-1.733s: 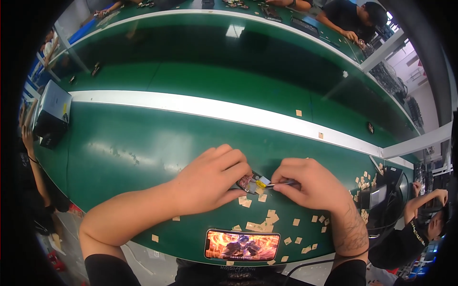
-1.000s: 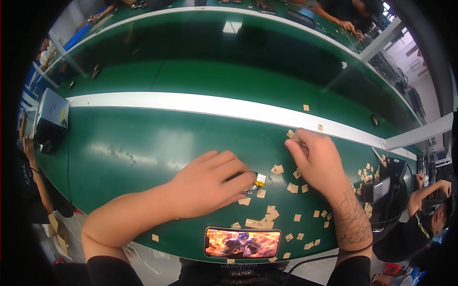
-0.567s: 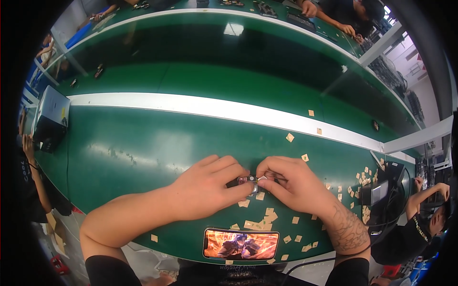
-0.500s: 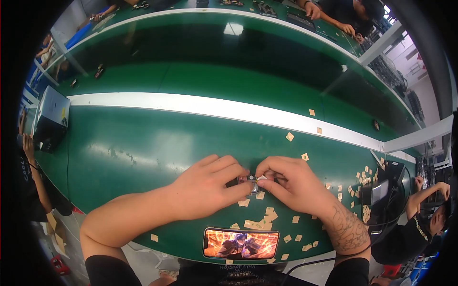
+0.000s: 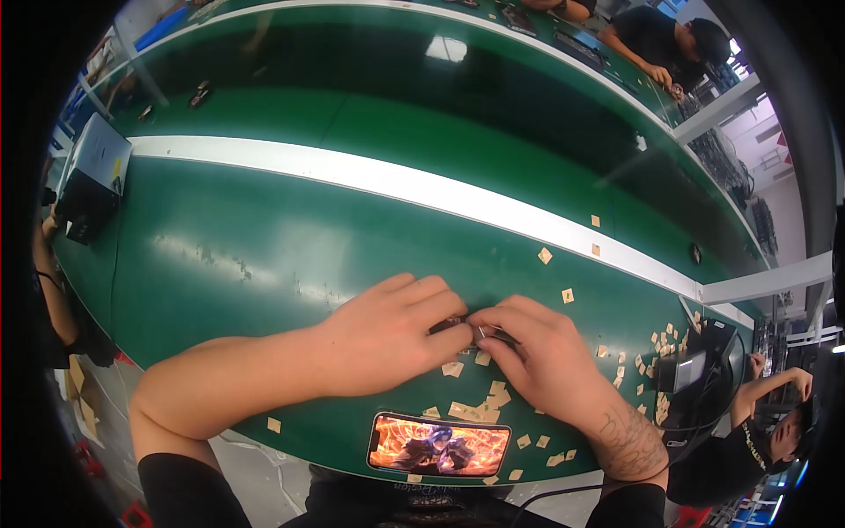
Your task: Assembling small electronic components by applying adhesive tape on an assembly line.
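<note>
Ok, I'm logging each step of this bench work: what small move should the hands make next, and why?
Probably keep the small part pinned with the left hand while the right hand finishes pressing at its tip. Both hands meet over it on the green bench, fingertips pinching it, and the part is mostly hidden. Tan paper scraps lie just below.

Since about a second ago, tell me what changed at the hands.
The right hand came back from the far scraps to meet the left hand over the small part, fingertips pinching it together. The left hand, phone and tan scraps stayed put.
</note>
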The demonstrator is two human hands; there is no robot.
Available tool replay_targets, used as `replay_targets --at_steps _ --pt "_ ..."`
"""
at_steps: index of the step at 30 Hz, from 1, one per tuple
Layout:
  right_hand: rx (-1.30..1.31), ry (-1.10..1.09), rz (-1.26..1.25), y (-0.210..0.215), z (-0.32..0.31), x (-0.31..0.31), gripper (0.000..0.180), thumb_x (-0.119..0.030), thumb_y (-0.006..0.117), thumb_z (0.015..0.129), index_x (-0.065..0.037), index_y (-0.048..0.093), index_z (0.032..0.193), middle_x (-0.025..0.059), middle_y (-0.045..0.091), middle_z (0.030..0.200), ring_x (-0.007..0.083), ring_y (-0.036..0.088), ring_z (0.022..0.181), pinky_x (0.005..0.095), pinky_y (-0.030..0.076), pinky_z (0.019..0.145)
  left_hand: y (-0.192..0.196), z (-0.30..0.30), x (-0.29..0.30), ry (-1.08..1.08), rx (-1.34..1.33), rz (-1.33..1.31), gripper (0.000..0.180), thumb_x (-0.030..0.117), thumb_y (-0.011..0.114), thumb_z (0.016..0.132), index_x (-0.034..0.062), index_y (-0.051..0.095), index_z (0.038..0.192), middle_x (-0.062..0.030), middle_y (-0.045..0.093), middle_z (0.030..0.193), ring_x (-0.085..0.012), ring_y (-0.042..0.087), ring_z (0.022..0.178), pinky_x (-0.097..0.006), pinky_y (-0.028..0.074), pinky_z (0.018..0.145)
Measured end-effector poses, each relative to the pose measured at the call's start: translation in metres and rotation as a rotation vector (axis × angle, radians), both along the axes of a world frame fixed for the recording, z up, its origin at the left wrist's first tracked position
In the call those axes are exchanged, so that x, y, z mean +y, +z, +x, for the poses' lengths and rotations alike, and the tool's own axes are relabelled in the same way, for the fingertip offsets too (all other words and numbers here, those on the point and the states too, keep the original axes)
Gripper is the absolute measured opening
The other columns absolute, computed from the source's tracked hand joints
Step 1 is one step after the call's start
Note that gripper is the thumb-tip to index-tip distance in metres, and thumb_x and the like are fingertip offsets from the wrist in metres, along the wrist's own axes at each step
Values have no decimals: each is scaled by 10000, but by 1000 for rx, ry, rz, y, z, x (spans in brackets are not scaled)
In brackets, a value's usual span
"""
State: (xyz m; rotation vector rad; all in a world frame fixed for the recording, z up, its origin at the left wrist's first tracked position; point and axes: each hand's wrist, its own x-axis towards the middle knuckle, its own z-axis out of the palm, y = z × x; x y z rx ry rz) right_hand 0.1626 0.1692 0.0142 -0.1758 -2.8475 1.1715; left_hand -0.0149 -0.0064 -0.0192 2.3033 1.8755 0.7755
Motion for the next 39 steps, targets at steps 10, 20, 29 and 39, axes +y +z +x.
replay_targets --at_steps 10,20,29,39 --pt "-39 -132 -152 -7 -4 -2 267 -2 786 933 -28 728 1193 91 694 965 198 654 690 313 521 607 -2 1 -2 79 -117 13 304 234 817 905 104 665 1135 -52 646 1123 -269 634 1061 -411 529 879" --pt "62 -169 -246 -20 -4 -4 245 7 787 937 -10 744 1177 81 686 946 147 640 701 273 515 604 -1 0 -1 65 -164 -4 329 257 799 931 93 637 1167 -67 625 1097 -289 615 1046 -428 523 896" --pt "22 -154 -76 -5 -5 -12 242 37 774 922 12 748 1161 106 705 939 181 682 701 287 533 602 -3 1 -1 73 -163 16 332 254 793 936 85 623 1166 -75 616 1079 -294 610 1029 -420 518 880" --pt "75 -126 -66 -7 -6 -11 197 48 749 930 14 728 1123 121 693 931 261 706 713 343 565 627 -5 2 0 62 -209 20 357 219 810 915 72 607 1170 -93 606 1055 -314 607 1006 -436 523 861"
